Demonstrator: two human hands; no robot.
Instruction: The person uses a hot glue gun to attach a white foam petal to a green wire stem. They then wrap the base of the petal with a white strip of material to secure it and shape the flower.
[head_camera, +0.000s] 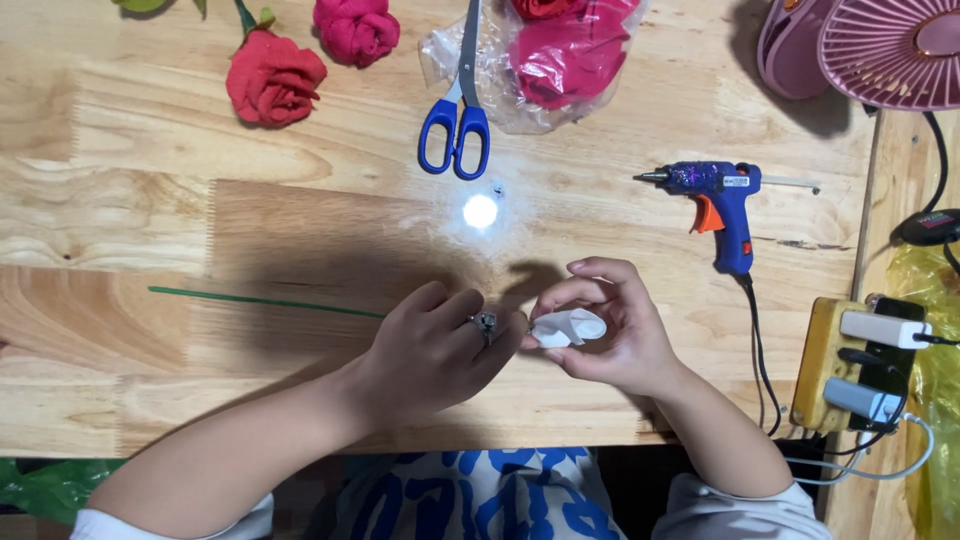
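Two hands met at the near middle of the worktop (300, 220). Our right hand (615, 330) pinched a small white wad (567, 327), soft cloth or paper by the look of it, thumb over the top and fingers curled beneath. Our left hand (430, 350) lay knuckles up just beside it, fingers bent toward the wad, a ring on one finger; we could not tell whether its tips touched the wad or gripped the thin green stem wire (260, 300) that ran out leftward from under it.

We judged the wad very light, limp, easily crushed out of shape, not slippery; a fingertip pinch at its folded end seemed the sensible hold. The wire looked stiff but springy, best held close to the working end, since the long free part would whip.

Farther off lay blue-handled scissors (455, 125), a red fabric rose (273, 80), a pink rose (357, 28) and a clear bag of red petals (560, 60). A blue glue gun (718, 195) rested to the right, nozzle pointing left, its cord running to a power strip (865, 365). A pink fan (880, 45) stood at the far right.
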